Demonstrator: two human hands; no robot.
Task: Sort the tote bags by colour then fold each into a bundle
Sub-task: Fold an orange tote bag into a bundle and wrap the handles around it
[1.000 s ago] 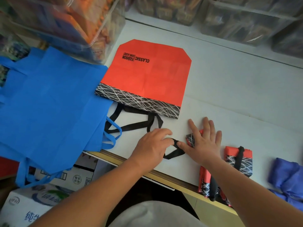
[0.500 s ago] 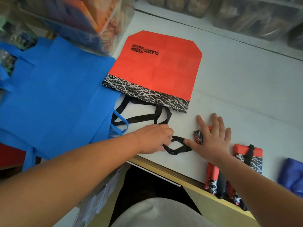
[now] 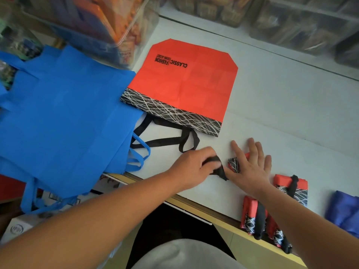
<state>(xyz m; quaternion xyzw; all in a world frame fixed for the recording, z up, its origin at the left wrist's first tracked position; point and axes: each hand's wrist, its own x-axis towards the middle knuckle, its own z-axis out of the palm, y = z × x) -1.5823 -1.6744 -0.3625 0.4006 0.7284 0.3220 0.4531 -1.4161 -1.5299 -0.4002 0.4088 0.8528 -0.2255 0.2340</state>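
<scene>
Lower centre of frame: right hand lies flat, fingers straight, pressing the red bundle. Left hand pinches its black strap, just left.

Risk: the strap slips from the pinch or the palm lifts, and the bundle springs open.

Bundle mostly hidden. Patterned end points left toward the strap; long axis seemingly left-right.

Matt, faintly creased non-woven cloth on the red bag and the blue bags; flat woven cloth for the black strap. Smooth matt white on the table, pale wood-look along its edge. Glossy clear plastic for the bin.
</scene>
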